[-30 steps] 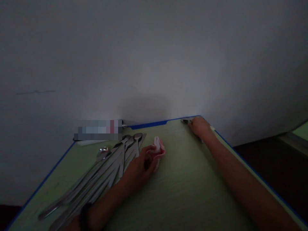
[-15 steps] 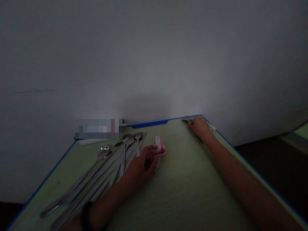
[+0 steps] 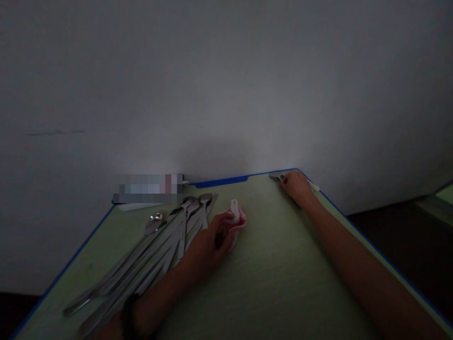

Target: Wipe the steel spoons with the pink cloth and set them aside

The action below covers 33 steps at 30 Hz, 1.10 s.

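Note:
My left hand (image 3: 215,236) is closed around a crumpled pink-and-white cloth (image 3: 238,222), just above the table's middle. Left of it lies a loose pile of metal cutlery (image 3: 152,255), with spoons (image 3: 205,199) whose bowls point to the wall. At the far right corner, the fingers of my right hand (image 3: 296,186) are pinched on a metal spoon (image 3: 275,177). Its bowl end sticks out to the left, while the handle is hidden by the hand. A pale, thin end of something (image 3: 314,186) shows just right of that hand, too dim to name.
The pale green table (image 3: 283,264) has a blue edge (image 3: 222,182) and stands against a grey wall (image 3: 226,85). A box-like item (image 3: 152,189), blurred out, sits at the back left corner with a white flat piece (image 3: 141,207) before it.
The spoon's bowl end has turned a little under my right hand at the corner. My left hand keeps hold of the cloth, and the view has shifted slightly.

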Each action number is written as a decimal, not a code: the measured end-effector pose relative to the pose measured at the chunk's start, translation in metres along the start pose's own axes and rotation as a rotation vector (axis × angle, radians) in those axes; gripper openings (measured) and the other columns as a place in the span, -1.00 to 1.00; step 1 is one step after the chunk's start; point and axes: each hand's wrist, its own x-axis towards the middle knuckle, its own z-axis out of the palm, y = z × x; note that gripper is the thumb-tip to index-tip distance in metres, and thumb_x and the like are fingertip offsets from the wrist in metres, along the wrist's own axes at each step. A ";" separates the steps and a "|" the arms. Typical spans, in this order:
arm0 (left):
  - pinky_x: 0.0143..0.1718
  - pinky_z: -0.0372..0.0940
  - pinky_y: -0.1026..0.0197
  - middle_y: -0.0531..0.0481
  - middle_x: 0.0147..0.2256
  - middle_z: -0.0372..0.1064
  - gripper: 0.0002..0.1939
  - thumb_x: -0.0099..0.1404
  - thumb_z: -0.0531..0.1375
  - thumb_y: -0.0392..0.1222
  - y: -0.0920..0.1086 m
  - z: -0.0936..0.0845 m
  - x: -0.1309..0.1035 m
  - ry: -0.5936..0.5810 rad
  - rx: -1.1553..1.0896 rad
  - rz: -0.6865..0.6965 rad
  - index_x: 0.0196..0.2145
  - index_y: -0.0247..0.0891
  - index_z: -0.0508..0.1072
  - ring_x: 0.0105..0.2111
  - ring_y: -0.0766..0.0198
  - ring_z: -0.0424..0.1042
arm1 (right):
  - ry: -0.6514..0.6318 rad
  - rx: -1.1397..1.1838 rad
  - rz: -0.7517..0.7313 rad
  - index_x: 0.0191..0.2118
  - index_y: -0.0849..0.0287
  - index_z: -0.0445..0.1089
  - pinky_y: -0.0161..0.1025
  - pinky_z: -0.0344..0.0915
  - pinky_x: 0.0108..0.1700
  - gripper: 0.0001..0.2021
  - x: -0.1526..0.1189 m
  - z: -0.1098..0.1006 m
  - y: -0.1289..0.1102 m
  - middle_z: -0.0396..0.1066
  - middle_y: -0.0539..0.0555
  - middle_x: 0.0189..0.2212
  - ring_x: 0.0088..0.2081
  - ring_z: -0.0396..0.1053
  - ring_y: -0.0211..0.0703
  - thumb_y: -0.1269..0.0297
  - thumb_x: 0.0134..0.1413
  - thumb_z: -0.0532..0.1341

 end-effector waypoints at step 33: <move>-0.45 0.20 0.30 0.11 -0.42 0.16 -0.59 0.33 0.00 -0.16 -0.006 -0.017 0.002 0.282 -0.240 -0.036 0.09 -0.25 0.00 -0.49 0.34 0.25 | -0.111 0.599 -0.610 -0.13 0.15 0.31 -0.34 0.10 -0.39 -0.76 -0.073 0.025 -0.111 0.40 0.00 -0.47 -0.46 0.31 -0.26 0.18 0.15 0.06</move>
